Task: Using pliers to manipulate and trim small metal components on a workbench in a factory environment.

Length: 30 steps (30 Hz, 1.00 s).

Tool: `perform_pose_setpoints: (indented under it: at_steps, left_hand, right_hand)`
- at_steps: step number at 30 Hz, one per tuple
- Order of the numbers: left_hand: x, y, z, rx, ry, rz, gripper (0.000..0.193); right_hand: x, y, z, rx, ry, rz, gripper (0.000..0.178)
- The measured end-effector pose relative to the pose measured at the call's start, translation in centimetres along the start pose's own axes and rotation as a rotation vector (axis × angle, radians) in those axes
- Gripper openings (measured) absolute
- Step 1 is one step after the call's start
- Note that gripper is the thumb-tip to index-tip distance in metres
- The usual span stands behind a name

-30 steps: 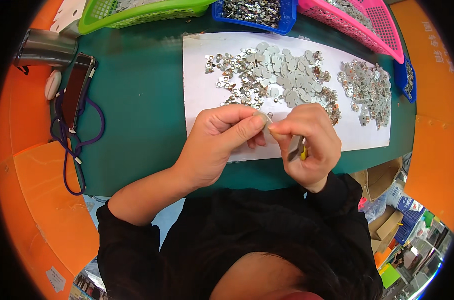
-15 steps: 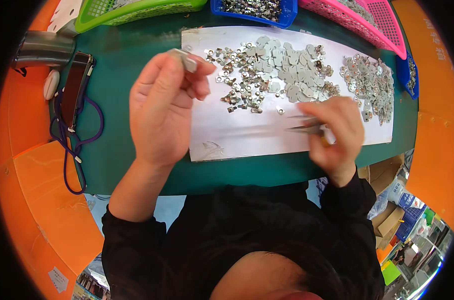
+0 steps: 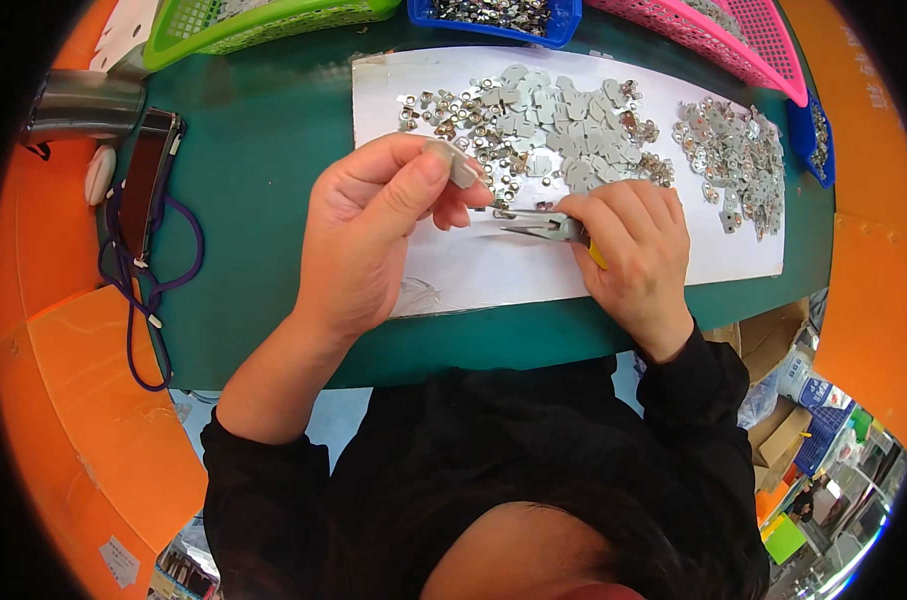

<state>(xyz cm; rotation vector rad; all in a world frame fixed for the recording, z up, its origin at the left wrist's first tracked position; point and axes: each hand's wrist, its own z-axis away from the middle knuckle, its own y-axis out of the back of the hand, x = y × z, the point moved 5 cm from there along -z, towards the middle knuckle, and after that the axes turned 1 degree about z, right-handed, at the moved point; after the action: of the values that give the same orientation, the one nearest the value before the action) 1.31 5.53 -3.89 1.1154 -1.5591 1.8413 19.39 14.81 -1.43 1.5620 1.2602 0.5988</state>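
Note:
My left hand (image 3: 354,240) pinches a small stack of light grey flat pieces (image 3: 461,168) between thumb and fingers, raised over the white sheet (image 3: 484,280). A pair of needle-nose pliers (image 3: 539,226) with yellow on the handle is gripped in my right hand (image 3: 636,245). Its jaws point left, parted, just below and right of the left fingertips; I cannot make out anything between them. Beyond the hands lie small shiny metal clips (image 3: 444,108) and a heap of grey flat pieces (image 3: 579,130). Farther right is a pile of pieces with metal on them (image 3: 739,160).
Green (image 3: 274,28), blue (image 3: 559,40) and pink (image 3: 674,38) baskets line the far table edge. A small blue tray (image 3: 812,145) stands at right. On the left are a phone (image 3: 146,185) with a purple cord and a metal cup (image 3: 86,103).
My left hand has moved right and slightly down with the grey pieces. The pliers in my right hand have moved left, so their tips are now close to the left fingers.

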Motion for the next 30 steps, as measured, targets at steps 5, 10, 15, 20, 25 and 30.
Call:
perform_pose_setpoints:
  at_steps: [5, 10, 15, 20, 25, 30]
  left_hand:
    - [0.2, 0.3, -0.1, 0.055, -0.003, 0.026, 0.021]
    - [0.0, 0.6, -0.1, 0.033, -0.001, 0.047, 0.021]
    - [0.1, 0.4, -0.1, 0.028, -0.011, 0.021, 0.021]
    - [0.1, 0.2, -0.2, 0.044, -0.024, 0.005, 0.021]
    - [0.0, 0.3, 0.1, 0.038, -0.005, 0.000, 0.021]
    - [-0.2, 0.0, 0.0, 0.037, 0.018, -0.013, 0.021]
  right_hand:
    - [0.9, 1.6, 0.3, 0.088, -0.094, -0.366, 0.038]
    - [1.0, 2.8, 0.4, 0.119, -0.108, -0.242, 0.038]
    - [-0.7, 0.8, -0.5, -0.003, -0.129, -0.157, 0.024]
    - [-1.4, -0.1, -1.4, -0.021, -0.152, 0.053, 0.029]
    - [-1.5, -0.1, -1.2, -0.038, -0.142, 0.068, 0.027]
    - [-1.4, -0.1, -0.9, -0.018, -0.108, 0.069, 0.028]
